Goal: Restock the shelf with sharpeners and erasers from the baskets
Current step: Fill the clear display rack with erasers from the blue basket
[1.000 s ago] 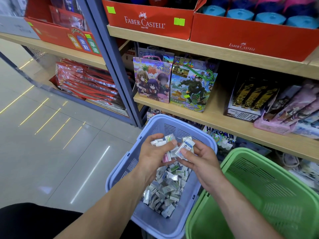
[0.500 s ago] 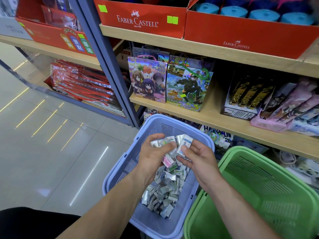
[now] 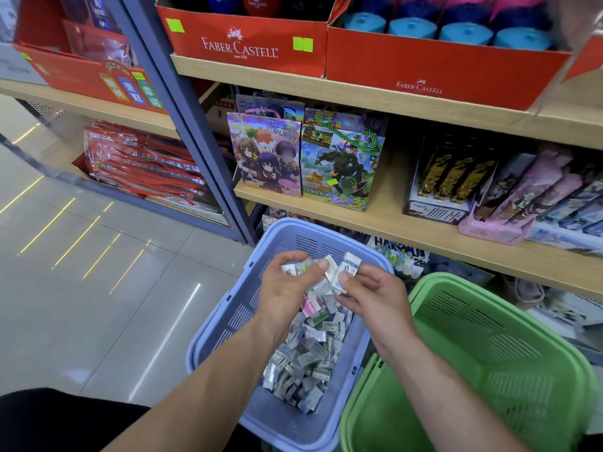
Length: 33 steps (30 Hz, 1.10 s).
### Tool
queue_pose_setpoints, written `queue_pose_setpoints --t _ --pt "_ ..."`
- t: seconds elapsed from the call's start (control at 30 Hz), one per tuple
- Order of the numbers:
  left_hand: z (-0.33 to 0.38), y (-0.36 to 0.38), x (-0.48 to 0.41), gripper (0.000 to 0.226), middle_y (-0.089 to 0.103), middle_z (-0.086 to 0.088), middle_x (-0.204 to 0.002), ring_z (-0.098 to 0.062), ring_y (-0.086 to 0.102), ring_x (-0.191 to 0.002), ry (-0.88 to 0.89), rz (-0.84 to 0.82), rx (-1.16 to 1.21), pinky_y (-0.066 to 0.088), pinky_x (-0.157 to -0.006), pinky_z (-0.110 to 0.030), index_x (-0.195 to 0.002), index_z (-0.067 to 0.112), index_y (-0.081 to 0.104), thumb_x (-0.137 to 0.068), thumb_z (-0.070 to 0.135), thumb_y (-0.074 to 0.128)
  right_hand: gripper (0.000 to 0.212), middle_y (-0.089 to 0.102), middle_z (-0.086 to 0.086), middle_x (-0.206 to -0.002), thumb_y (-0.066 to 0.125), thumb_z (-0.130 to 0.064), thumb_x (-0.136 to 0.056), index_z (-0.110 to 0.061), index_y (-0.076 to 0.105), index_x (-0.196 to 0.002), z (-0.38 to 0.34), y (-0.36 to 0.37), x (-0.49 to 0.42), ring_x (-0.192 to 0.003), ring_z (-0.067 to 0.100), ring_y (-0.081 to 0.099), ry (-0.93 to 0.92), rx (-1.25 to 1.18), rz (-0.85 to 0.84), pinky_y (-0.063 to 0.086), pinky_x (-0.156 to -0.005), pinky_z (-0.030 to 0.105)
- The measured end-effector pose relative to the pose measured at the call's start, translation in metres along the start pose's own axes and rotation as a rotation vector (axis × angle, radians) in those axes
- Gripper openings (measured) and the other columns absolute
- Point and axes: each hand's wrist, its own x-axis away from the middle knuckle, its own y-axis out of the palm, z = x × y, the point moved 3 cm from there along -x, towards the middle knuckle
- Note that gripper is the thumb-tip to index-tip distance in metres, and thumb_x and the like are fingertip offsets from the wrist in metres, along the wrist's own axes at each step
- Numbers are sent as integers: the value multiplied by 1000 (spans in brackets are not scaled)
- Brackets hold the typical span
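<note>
The left hand is over the blue basket, and its fingers are curled around a small bundle of wrapped erasers, with the thumb pressing on the bundle from the near side. The right hand is just beside it. Its thumb and first fingers pinch one white eraser with a blue label, which stands almost upright, and the other fingers are loosely bent. This eraser touches the right edge of the bundle, so the fingers of both hands nearly meet. A pink pack with the word "Eraser" sticks out under the left fingers; I cannot tell if the hand really holds it. Directly below both hands, on the bottom of the blue basket, lies a loose pile of erasers in silver, white and green wrappers. To the right of the right fingers stands a green basket, touching the blue one. Beyond the fingers is a wooden shelf, and on it, to the far left of the fingers, stand two picture gift bags side by side. Higher up, another shelf board carries a red Faber-Castell box. To the left of the left fingers is the grey tiled floor.
</note>
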Motion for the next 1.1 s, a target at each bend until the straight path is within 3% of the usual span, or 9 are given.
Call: queue_pose_setpoints --t 0.17,0.23,0.33,0.53,0.63,0.77,0.87,0.97,1.1 --pt "14 9 1 45 72 -5 -89 -13 60 -65 37 5 -58 46 -61 -31 -104 25 67 -70 40 92 13 77 -3 -78 62 -3 -97 -15 65 -99 -19 -10 8 -76 9 74 -1 35 -68 62 -73 27" --pt "22 14 2 49 76 -13 -95 -23 64 -67 67 -5 -88 55 -65 -42 -95 31 69 -57 49 95 15 76 -6 -73 61 -2 -97 -16 63 -96 -28 -17 12 -73 7 73 1 67 -108 63 -74 29" --pt "35 26 6 52 76 -22 -93 -40 69 -75 94 -74 -138 59 -76 -63 -89 34 69 -48 53 95 10 78 4 -88 63 -5 -97 -9 66 -106 -50 -35 15 -86 22 75 -6 95 -129 63 -80 37" --pt "82 58 40 33 61 7 -66 -10 50 -54 228 -161 -294 39 -57 -20 -93 24 70 -70 32 93 27 78 9 -97 67 -7 -94 -14 63 -120 -113 -78 32 -91 21 75 -110 158 -128 59 -79 36" --pt "103 79 60 33 68 7 -83 5 52 -47 303 -217 -318 38 -49 -12 -96 17 71 -72 25 92 38 78 10 -98 66 -6 -94 -27 59 -124 -142 -99 47 -87 20 72 -170 199 -184 55 -68 28" --pt "110 103 76 35 72 -7 -91 -11 58 -54 334 -270 -301 54 -52 -29 -93 23 71 -68 29 95 37 76 -1 -99 72 -1 -88 -23 63 -116 -160 -123 61 -83 20 74 -223 220 -155 58 -71 31" --pt "110 118 78 43 72 -14 -82 -36 66 -65 300 -281 -239 56 -67 -66 -89 26 70 -58 37 96 29 75 3 -100 74 -3 -87 -19 64 -108 -159 -133 61 -80 24 73 -235 166 -54 62 -74 36" --pt "115 130 76 37 75 -21 -83 -34 65 -65 312 -273 -213 56 -63 -65 -91 24 68 -66 29 95 18 75 8 -94 71 -8 -91 -17 66 -105 -163 -139 59 -72 20 66 -266 99 48 57 -62 31" --pt "132 141 83 34 74 -20 -81 -29 67 -58 324 -272 -156 57 -51 -41 -97 17 66 -73 20 90 17 77 4 -85 66 -8 -94 -20 71 -105 -184 -151 66 -68 11 63 -376 113 110 53 -60 27"
